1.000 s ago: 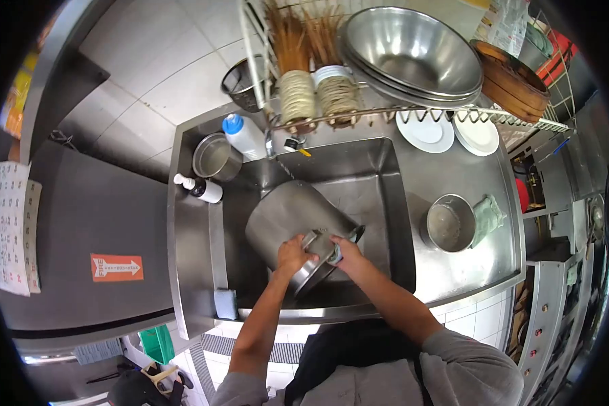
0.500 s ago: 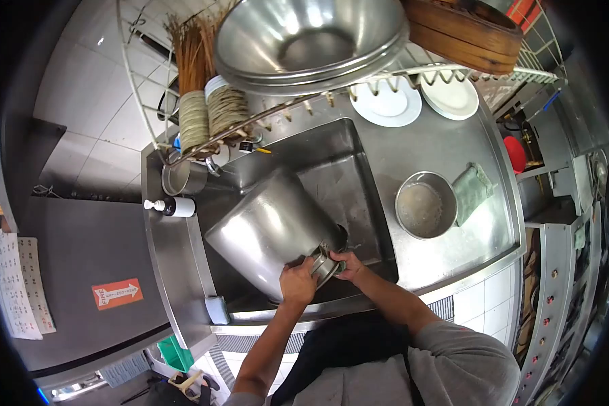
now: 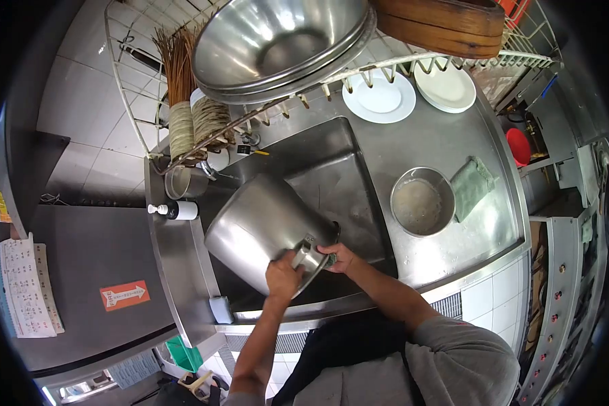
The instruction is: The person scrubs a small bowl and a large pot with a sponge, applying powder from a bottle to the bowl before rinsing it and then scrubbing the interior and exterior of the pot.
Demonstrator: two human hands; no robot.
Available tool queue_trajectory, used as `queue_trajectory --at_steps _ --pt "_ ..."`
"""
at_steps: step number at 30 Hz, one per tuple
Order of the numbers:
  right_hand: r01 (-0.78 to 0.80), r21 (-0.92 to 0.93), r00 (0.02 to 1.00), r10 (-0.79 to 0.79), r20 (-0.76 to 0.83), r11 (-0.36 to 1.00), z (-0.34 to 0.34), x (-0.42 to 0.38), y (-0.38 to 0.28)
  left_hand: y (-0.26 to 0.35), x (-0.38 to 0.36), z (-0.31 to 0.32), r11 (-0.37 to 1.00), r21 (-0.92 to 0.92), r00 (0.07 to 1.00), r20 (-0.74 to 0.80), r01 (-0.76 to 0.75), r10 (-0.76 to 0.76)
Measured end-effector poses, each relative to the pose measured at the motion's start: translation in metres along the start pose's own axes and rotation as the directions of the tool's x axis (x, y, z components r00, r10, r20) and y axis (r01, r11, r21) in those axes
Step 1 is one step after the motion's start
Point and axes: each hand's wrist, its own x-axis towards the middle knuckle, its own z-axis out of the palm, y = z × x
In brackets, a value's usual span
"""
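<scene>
A large stainless steel stockpot (image 3: 260,223) lies tilted in the sink (image 3: 325,179), its rim turned toward me and to the right. My left hand (image 3: 284,274) is closed round the pot's side handle (image 3: 308,256) near the rim. Close by, my right hand (image 3: 340,258) pinches a small green scouring pad (image 3: 331,260) against the rim beside that handle. The inside of the pot is hidden from view.
A steel bowl of cloudy liquid (image 3: 423,201) and a folded green cloth (image 3: 474,188) are on the right counter. A pump bottle (image 3: 174,210) and a sponge (image 3: 220,310) line the left edge. Above hangs a wire rack with steel bowls (image 3: 284,51) and a bamboo steamer (image 3: 440,27).
The stockpot has turned a little, and its handle has shifted left and up. My left hand has moved left with it. The view has also shifted slightly.
</scene>
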Motion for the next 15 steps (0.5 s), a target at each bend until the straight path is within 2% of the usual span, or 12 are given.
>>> queue_trajectory --at_steps 2,3,4,8,10,12,13,14,15 --pt "-0.023 -0.009 1.0 0.023 -0.022 1.0 0.014 0.006 0.0 -0.025 0.019 -0.002 0.997 -0.083 0.998 0.054 -0.003 0.008" --pt "-0.018 -0.018 0.998 0.017 -0.056 1.0 0.019 0.009 0.002 -0.029 0.027 -0.013 0.993 -0.102 0.983 0.179 0.058 -0.039" --pt "-0.016 -0.027 0.996 0.013 -0.093 1.0 0.024 0.011 0.005 -0.039 0.033 -0.014 0.985 -0.157 0.975 0.221 0.072 -0.036" --pt "-0.04 0.031 0.997 0.042 -0.057 0.999 0.007 0.03 0.019 -0.06 0.046 -0.011 0.98 -0.169 0.966 0.253 0.102 -0.057" --pt "0.009 -0.016 0.995 -0.011 -0.103 1.0 0.011 0.038 0.025 -0.07 0.052 -0.008 0.972 -0.204 0.968 0.242 0.119 -0.067" --pt "-0.148 -0.177 0.952 0.092 -0.292 0.973 0.025 0.039 0.025 -0.089 0.061 -0.009 0.97 -0.165 0.95 0.284 0.18 -0.128" --pt "-0.198 -0.227 0.906 0.089 -0.414 0.954 0.062 0.023 0.023 -0.097 0.06 -0.01 0.975 -0.184 0.968 0.24 0.124 -0.078" --pt "-0.197 -0.226 0.905 0.088 -0.416 0.954 0.07 0.017 0.019 -0.105 0.064 -0.011 0.975 -0.185 0.967 0.241 0.124 -0.077" --pt "-0.312 -0.311 0.907 0.184 -0.379 0.898 0.069 0.006 0.016 -0.115 0.063 -0.012 0.981 -0.178 0.971 0.236 0.081 -0.038"
